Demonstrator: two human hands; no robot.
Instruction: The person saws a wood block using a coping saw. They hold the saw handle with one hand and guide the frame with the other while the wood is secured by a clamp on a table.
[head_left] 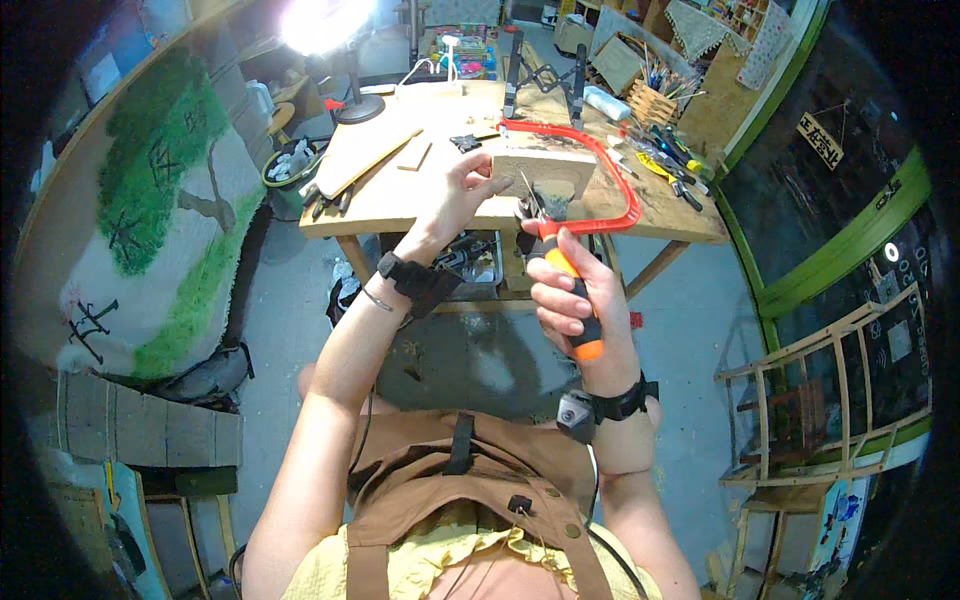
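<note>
A pale wooden board (575, 183) stands upright at the front edge of the wooden table, with a curved line or cut on its face. My left hand (462, 195) pinches its left edge, thumb on the near face and fingers partly hidden behind. In my right hand (575, 295) is a coping saw (622, 185), its orange-and-black handle gripped low in front of the board. The saw's red frame loops around the board's right side and over its top. Part of the blade shows against the near face. A dark clamp-like piece sits below the board, partly covered.
On the table (400, 205) lie wood strips (372, 163) to the left and hand tools (675, 170) to the right. A bright lamp (358, 105) and a black folding stand (545, 75) are at the back. A bin (290, 175) stands by the left corner.
</note>
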